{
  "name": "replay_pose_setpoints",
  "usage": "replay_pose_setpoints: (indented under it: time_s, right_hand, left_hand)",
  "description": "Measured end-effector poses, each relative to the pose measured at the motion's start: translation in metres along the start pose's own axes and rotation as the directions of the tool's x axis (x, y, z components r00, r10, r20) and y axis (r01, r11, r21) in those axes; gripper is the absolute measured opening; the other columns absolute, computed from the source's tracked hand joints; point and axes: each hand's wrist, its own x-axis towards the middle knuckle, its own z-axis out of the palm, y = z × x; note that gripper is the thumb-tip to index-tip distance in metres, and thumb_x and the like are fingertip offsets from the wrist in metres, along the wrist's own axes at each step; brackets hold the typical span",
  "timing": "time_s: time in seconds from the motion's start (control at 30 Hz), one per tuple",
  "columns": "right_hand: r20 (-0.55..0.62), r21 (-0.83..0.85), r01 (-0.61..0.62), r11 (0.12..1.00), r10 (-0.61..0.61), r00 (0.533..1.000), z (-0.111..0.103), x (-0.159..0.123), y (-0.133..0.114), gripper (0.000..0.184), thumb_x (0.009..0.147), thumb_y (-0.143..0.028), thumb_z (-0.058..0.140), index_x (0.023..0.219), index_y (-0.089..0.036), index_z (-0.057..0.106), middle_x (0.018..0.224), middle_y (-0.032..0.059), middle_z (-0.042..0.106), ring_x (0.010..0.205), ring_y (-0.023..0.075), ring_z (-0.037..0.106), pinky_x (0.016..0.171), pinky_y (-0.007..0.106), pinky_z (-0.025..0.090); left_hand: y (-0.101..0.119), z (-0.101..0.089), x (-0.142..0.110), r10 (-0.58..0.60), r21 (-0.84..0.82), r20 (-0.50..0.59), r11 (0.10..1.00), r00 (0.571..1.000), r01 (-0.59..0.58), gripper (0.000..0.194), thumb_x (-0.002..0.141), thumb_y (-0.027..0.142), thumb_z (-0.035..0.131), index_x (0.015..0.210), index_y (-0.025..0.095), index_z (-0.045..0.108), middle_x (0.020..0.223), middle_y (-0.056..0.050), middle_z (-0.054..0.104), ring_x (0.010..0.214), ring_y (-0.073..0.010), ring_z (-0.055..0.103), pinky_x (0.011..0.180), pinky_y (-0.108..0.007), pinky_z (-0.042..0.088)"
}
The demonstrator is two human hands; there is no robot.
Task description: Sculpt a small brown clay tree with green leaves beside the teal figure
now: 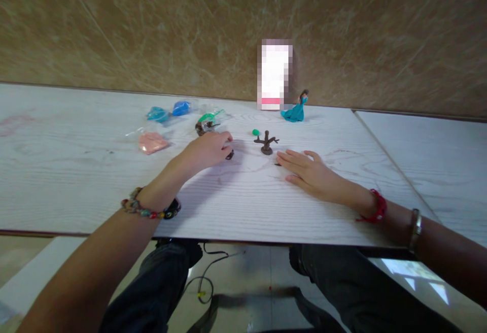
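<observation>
My left hand [208,149] hovers low over the table, its fingers loosely bent with a gap between them. A small dark brown piece [230,155] lies right by its fingertips. My right hand [306,170] rests flat on the table with its fingers stretched out. Under its fingertips the end of a thin dark brown strip [278,164] shows; the rest is hidden. Between the hands stands a small brown clay tree [267,144] with a round base and bare branches. Beside its left branch sits a green clay ball [255,132].
Behind my left hand lie bags of brown clay [203,127], green clay [207,117], blue clay [181,108], light blue clay [158,114] and pink clay [152,142]. A phone-shaped, pixelated object [273,76] leans on the wall, beside a figurine in a teal dress [294,112].
</observation>
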Motion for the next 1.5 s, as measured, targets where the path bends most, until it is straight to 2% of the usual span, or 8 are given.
replay_pose_setpoints:
  time_s: [0.13, 0.23, 0.37, 0.5, 0.77, 0.97, 1.27, 1.5]
  right_hand:
    - [-0.024, 0.101, 0.095, 0.99, -0.093, 0.995, 0.001, 0.003, 0.001, 0.034, 0.09, -0.029, 0.035, 0.119, -0.023, 0.051, 0.128, 0.005, 0.051, 0.12, 0.0188, 0.042, 0.096, 0.042, 0.031]
    - [-0.139, 0.177, 0.101, 0.979, -0.077, 0.987, 0.002, 0.013, 0.0, 0.024, 0.087, -0.028, 0.044, 0.099, -0.02, 0.063, 0.106, 0.0053, 0.064, 0.101, 0.0179, 0.055, 0.088, 0.036, 0.037]
    - [-0.194, 0.196, 0.121, 0.973, -0.082, 0.978, 0.005, 0.028, -0.005, 0.022, 0.086, -0.024, 0.044, 0.084, -0.016, 0.065, 0.082, 0.006, 0.065, 0.082, 0.0173, 0.056, 0.076, 0.032, 0.041]
    - [-0.189, 0.149, 0.16, 0.976, -0.131, 0.973, 0.008, 0.031, -0.006, 0.027, 0.087, -0.024, 0.04, 0.092, -0.018, 0.065, 0.083, 0.0078, 0.063, 0.078, 0.0178, 0.054, 0.07, 0.032, 0.042]
    - [-0.208, 0.212, 0.068, 0.975, -0.023, 0.978, 0.001, 0.02, 0.0, 0.02, 0.084, -0.024, 0.047, 0.076, -0.018, 0.065, 0.078, 0.0051, 0.064, 0.079, 0.017, 0.057, 0.075, 0.032, 0.047]
    - [-0.236, 0.285, 0.073, 0.956, -0.004, 0.972, 0.001, 0.001, 0.006, 0.02, 0.083, -0.024, 0.049, 0.087, -0.02, 0.068, 0.094, 0.0054, 0.067, 0.088, 0.0174, 0.059, 0.078, 0.033, 0.049]
    - [-0.247, 0.282, -0.111, 0.953, 0.184, 0.952, -0.007, -0.004, 0.011, 0.013, 0.079, -0.023, 0.054, 0.076, -0.021, 0.067, 0.078, 0.0027, 0.068, 0.075, 0.0169, 0.062, 0.07, 0.032, 0.05]
    - [-0.258, 0.187, -0.02, 0.982, 0.069, 0.964, -0.002, -0.007, 0.016, 0.022, 0.084, -0.024, 0.046, 0.086, -0.021, 0.069, 0.089, 0.0051, 0.068, 0.085, 0.0188, 0.059, 0.075, 0.035, 0.049]
  left_hand:
    - [0.002, -0.002, 0.0, -0.012, -0.005, 0.004, 1.0, 1.0, 0.012, 0.037, 0.079, 0.028, 0.038, 0.109, 0.014, 0.054, 0.087, -0.008, 0.064, 0.079, -0.0191, 0.058, 0.065, -0.025, 0.04]
    - [0.004, -0.003, -0.001, -0.014, 0.001, 0.005, 1.0, 1.0, 0.014, 0.036, 0.079, 0.028, 0.038, 0.108, 0.014, 0.054, 0.087, -0.008, 0.064, 0.079, -0.0191, 0.058, 0.065, -0.025, 0.04]
    - [0.004, -0.002, 0.001, -0.023, -0.013, -0.017, 1.0, 1.0, 0.023, 0.036, 0.078, 0.028, 0.04, 0.108, 0.015, 0.054, 0.088, -0.007, 0.064, 0.079, -0.0187, 0.058, 0.067, -0.025, 0.04]
    - [0.002, -0.001, 0.002, -0.056, -0.038, -0.003, 0.998, 0.998, 0.056, 0.037, 0.078, 0.028, 0.041, 0.11, 0.015, 0.053, 0.086, -0.006, 0.064, 0.079, -0.0181, 0.058, 0.069, -0.024, 0.041]
    - [-0.004, 0.001, 0.003, -0.028, -0.064, 0.0, 0.998, 1.0, 0.028, 0.039, 0.078, 0.029, 0.041, 0.113, 0.015, 0.052, 0.09, -0.006, 0.064, 0.081, -0.018, 0.058, 0.073, -0.025, 0.041]
    - [-0.007, 0.001, 0.006, -0.036, -0.002, 0.008, 0.999, 0.999, 0.036, 0.039, 0.079, 0.032, 0.039, 0.112, 0.016, 0.052, 0.088, -0.006, 0.065, 0.078, -0.0181, 0.058, 0.067, -0.024, 0.04]
    - [-0.005, -0.001, 0.005, -0.059, 0.017, 0.018, 0.998, 0.998, 0.059, 0.04, 0.078, 0.031, 0.04, 0.114, 0.017, 0.051, 0.089, -0.005, 0.065, 0.079, -0.0176, 0.058, 0.068, -0.023, 0.041]
    - [-0.006, -0.001, 0.005, -0.068, 0.009, 0.028, 0.998, 0.997, 0.068, 0.04, 0.079, 0.03, 0.04, 0.116, 0.017, 0.051, 0.088, -0.005, 0.065, 0.078, -0.0177, 0.058, 0.068, -0.024, 0.041]
